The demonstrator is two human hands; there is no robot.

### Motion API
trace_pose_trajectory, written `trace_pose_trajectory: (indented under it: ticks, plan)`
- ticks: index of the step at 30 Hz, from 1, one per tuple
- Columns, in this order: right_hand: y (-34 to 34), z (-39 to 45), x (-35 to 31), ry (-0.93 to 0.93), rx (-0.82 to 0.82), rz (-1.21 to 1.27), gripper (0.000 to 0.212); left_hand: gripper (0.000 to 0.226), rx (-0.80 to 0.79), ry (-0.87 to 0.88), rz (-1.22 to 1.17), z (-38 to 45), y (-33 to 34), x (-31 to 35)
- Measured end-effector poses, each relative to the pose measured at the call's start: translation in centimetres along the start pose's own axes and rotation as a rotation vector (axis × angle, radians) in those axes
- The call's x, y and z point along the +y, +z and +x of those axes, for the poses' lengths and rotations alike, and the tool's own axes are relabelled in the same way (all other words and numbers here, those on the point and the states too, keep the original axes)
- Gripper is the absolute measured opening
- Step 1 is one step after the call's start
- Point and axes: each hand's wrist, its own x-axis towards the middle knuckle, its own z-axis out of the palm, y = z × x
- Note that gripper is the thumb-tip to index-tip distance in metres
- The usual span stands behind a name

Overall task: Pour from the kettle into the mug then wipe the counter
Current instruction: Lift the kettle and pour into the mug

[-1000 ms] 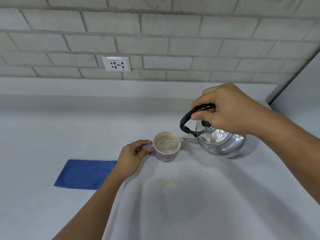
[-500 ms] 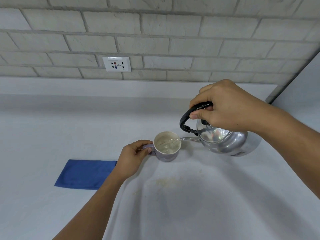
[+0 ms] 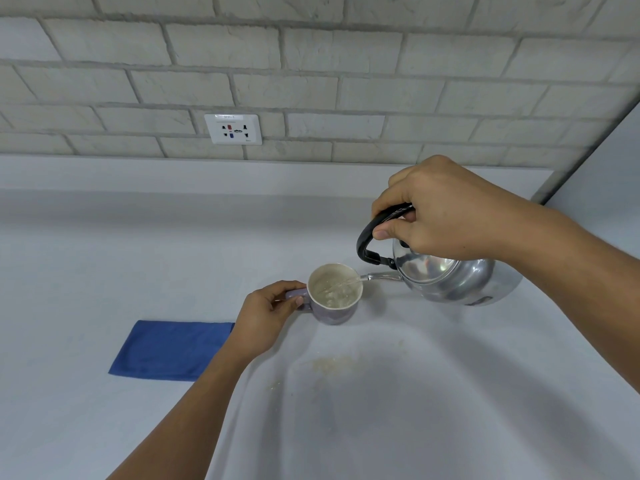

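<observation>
My right hand (image 3: 446,213) grips the black handle of a shiny metal kettle (image 3: 457,280), held tilted above the white counter (image 3: 104,258). A thin stream of water runs from its spout into a lilac mug (image 3: 334,311) with a cream inside. The mug stands on the counter, and my left hand (image 3: 265,318) holds its handle on the left side. A folded blue cloth (image 3: 169,349) lies flat to the left of my left arm. A patch of pale crumbs (image 3: 332,363) is scattered on the counter in front of the mug.
A brick-pattern wall with a white power socket (image 3: 232,129) rises behind the counter's raised back ledge. A grey panel (image 3: 609,174) stands at the far right.
The kettle has tipped a little further and risen slightly. Water keeps streaming and the level in the mug is higher. My left hand and the mug have stayed put.
</observation>
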Motion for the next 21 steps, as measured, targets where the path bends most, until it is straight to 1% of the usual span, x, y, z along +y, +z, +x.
trace_pose_trajectory:
  ticks: [7, 12, 21]
  plan:
    - [0.1, 0.0, 0.3, 0.001, 0.027, 0.028, 0.011, 0.023, -0.008, -0.003, 0.027, 0.0, -0.1, 0.2]
    - [0.5, -1.1, 1.5, 0.069, 0.128, 0.151, 0.006, 0.024, -0.012, -0.007, 0.033, 0.0, -0.1, 0.1]
    - [2.8, -4.5, 3.9, 0.225, 0.31, 0.445, 0.011, 0.028, -0.028, -0.02, 0.041, 0.1, -0.3, 0.3]
